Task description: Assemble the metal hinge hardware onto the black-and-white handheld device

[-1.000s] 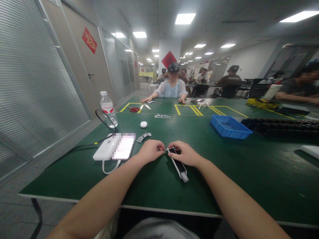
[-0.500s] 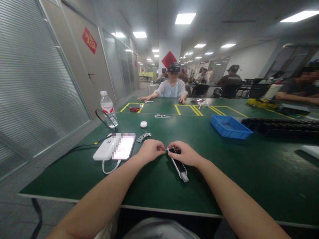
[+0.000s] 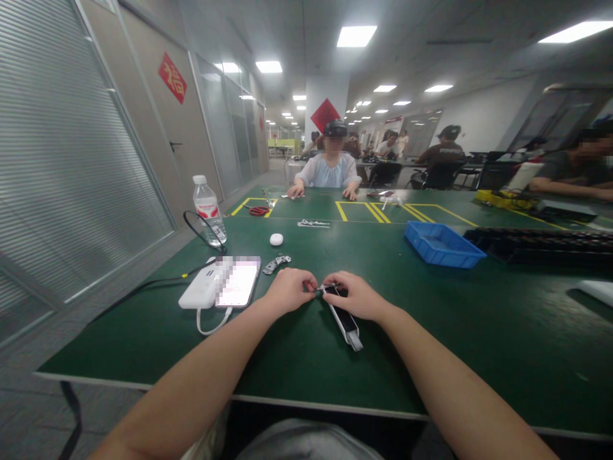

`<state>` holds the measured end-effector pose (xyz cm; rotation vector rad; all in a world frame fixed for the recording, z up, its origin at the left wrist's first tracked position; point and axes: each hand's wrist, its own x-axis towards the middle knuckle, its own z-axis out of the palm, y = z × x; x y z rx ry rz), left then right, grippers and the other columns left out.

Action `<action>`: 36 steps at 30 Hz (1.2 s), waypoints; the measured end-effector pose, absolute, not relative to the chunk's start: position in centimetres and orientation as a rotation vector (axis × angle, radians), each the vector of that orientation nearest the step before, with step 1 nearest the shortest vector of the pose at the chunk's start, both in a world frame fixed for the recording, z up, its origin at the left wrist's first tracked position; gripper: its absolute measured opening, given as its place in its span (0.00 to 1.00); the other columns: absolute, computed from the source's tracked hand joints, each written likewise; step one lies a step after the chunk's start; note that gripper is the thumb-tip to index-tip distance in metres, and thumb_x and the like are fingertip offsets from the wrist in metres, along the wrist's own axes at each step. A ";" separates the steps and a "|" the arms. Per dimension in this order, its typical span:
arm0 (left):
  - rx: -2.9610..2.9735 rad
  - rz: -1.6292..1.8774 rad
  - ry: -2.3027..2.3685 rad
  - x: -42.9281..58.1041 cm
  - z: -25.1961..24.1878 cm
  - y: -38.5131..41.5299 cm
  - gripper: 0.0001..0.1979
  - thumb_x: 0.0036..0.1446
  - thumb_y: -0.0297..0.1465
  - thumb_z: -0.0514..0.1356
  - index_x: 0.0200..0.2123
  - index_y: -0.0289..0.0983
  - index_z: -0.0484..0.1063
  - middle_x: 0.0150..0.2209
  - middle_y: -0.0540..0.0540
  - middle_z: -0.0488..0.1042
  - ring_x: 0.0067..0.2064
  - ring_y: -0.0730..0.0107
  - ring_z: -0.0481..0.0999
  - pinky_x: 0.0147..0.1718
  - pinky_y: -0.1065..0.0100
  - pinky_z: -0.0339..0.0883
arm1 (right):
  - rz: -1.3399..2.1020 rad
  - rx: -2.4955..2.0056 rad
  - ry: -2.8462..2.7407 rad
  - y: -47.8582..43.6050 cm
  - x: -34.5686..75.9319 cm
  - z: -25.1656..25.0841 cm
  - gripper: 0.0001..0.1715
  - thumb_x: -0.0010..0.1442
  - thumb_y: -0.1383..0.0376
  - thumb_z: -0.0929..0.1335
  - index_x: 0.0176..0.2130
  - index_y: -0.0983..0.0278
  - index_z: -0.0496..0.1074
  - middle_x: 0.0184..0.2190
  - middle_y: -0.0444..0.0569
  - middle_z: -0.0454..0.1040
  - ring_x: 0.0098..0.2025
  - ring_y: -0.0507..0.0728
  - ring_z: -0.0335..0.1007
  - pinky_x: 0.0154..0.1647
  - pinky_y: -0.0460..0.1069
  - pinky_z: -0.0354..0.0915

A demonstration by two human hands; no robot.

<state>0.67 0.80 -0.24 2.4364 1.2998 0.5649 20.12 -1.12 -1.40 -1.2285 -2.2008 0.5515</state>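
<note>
- Basically nothing is shifting at the near edge over the last second: the left hand (image 3: 288, 289) and right hand (image 3: 357, 295) are sitting exactly where they were, knuckles almost meeting.
- Left hand is curled tight, fingertips pinching a small metal piece (image 3: 320, 287) in the gap between the two hands; the piece is too small to identify.
- Right hand is lying over the far end of a flat black-and-white holder (image 3: 345, 319), pressing it to the green table (image 3: 479, 345); its fingertips are closing in on the same metal piece. Grip on the holder itself: cannot tell whether it is clamping or only resting.
- The holder is running from under the right palm back toward the person, its free end sticking out below the wrist.
- The only thing moving is across the table: the far co-worker's hand (image 3: 296, 190) is now sitting closer in to that person's body than half a second ago.
- Reading: the hands holding steady suggests fine fitting work is going on at the fingertips, not repositioning.
- Just left of the left hand: a phone (image 3: 238, 284) next to a white power bank (image 3: 200, 289), and a small metal link part (image 3: 276, 262) just beyond.
- Far right of the right hand: a blue tray (image 3: 443, 244).
</note>
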 end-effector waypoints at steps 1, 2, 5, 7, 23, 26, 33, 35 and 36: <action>2.435 0.569 1.303 0.7 -0.2 0.8 0.08 0.46 0.26 0.61 0.32 0.37 0.76 0.28 0.51 0.77 0.31 0.72 0.74 0.32 0.73 0.63 | 0.551 -1.226 -2.200 -1.1 20.1 -1.4 0.13 0.53 0.63 0.68 0.39 0.65 0.71 0.36 0.50 0.71 0.38 0.54 0.67 0.41 0.50 0.65; 2.436 0.571 1.304 0.7 -0.2 0.7 0.08 0.46 0.26 0.61 0.32 0.38 0.76 0.28 0.51 0.77 0.31 0.72 0.73 0.32 0.73 0.63 | 0.547 -1.223 -2.201 -1.1 20.1 -1.4 0.13 0.53 0.63 0.68 0.39 0.64 0.71 0.36 0.49 0.71 0.38 0.54 0.67 0.40 0.50 0.65; 2.446 0.573 1.313 0.8 -0.1 0.7 0.08 0.46 0.26 0.61 0.32 0.38 0.76 0.29 0.51 0.76 0.31 0.71 0.73 0.31 0.73 0.63 | 0.524 -1.217 -2.212 -1.1 20.2 -1.4 0.12 0.53 0.63 0.68 0.39 0.64 0.72 0.35 0.49 0.71 0.37 0.54 0.67 0.40 0.50 0.65; 2.466 0.564 1.320 0.8 -0.1 0.7 0.07 0.47 0.27 0.61 0.32 0.38 0.76 0.29 0.50 0.76 0.31 0.71 0.73 0.31 0.73 0.62 | 0.516 -1.214 -2.218 -1.1 20.2 -1.5 0.12 0.53 0.63 0.68 0.39 0.64 0.72 0.35 0.49 0.71 0.37 0.54 0.67 0.40 0.50 0.65; 2.477 0.590 1.299 0.8 -0.2 0.6 0.07 0.48 0.30 0.62 0.33 0.38 0.76 0.29 0.50 0.76 0.30 0.72 0.73 0.30 0.74 0.62 | 0.531 -1.213 -2.217 -1.1 20.2 -1.5 0.13 0.54 0.62 0.68 0.39 0.64 0.71 0.35 0.49 0.71 0.37 0.54 0.67 0.40 0.50 0.65; 2.444 0.638 1.282 0.9 -0.2 0.6 0.09 0.46 0.28 0.63 0.35 0.37 0.75 0.30 0.51 0.76 0.30 0.73 0.73 0.29 0.74 0.63 | 0.529 -1.225 -2.211 -1.1 20.2 -1.5 0.13 0.53 0.62 0.68 0.40 0.65 0.71 0.35 0.49 0.71 0.36 0.54 0.67 0.40 0.50 0.65; 2.400 0.692 1.235 1.1 -0.2 0.5 0.10 0.46 0.24 0.62 0.36 0.35 0.74 0.30 0.50 0.76 0.30 0.74 0.73 0.31 0.74 0.65 | 0.526 -1.210 -2.201 -1.1 20.2 -1.6 0.12 0.53 0.62 0.68 0.39 0.64 0.71 0.35 0.49 0.71 0.37 0.54 0.67 0.39 0.50 0.65; 2.409 0.707 1.214 1.1 -0.2 0.4 0.10 0.46 0.23 0.61 0.35 0.35 0.74 0.30 0.49 0.75 0.31 0.73 0.73 0.32 0.73 0.66 | 0.529 -1.211 -2.202 -1.1 20.2 -1.6 0.13 0.53 0.62 0.68 0.39 0.64 0.71 0.36 0.49 0.71 0.37 0.54 0.67 0.40 0.50 0.65; 2.419 0.714 1.205 1.1 -0.2 0.4 0.10 0.45 0.22 0.61 0.35 0.34 0.74 0.31 0.49 0.75 0.31 0.73 0.73 0.32 0.73 0.66 | 0.531 -1.212 -2.203 -1.1 20.2 -1.5 0.13 0.53 0.62 0.68 0.39 0.64 0.71 0.36 0.49 0.71 0.37 0.54 0.67 0.40 0.50 0.65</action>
